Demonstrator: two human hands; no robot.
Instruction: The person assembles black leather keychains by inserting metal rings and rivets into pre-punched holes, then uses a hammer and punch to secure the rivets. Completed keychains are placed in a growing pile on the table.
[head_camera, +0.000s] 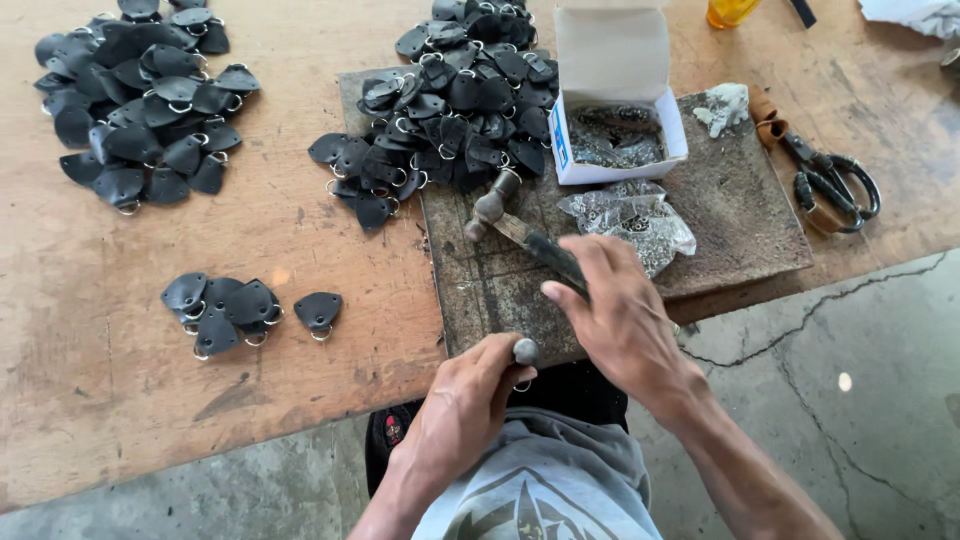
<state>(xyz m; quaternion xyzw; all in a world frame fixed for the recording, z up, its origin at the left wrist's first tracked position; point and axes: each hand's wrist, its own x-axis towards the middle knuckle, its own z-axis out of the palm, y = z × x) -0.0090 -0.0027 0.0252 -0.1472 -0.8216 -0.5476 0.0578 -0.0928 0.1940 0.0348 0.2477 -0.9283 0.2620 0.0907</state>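
Right hand (615, 310) gripping dark-handled steel hammer (520, 232); left hand (470, 400) pinching round-headed metal punch (524, 351) upright on worn grey slab (740, 210). Black leather tabs (450, 100) heaped on scuffed wooden surface (290, 230).

The right hand (620, 320) grips a hammer (520, 230) over a worn block (740, 210); the left hand (465, 400) holds a metal punch (524, 351) upright at its near edge; black leather tabs (455, 100) lie heaped beyond.

We observe even, diffuse daylight with soft, short shadows. Ring hardware on the black leather pieces (455, 95) shows small glints. The white box (612, 60) nears overexposure. Focus is sharp centrally; edges bend slightly.
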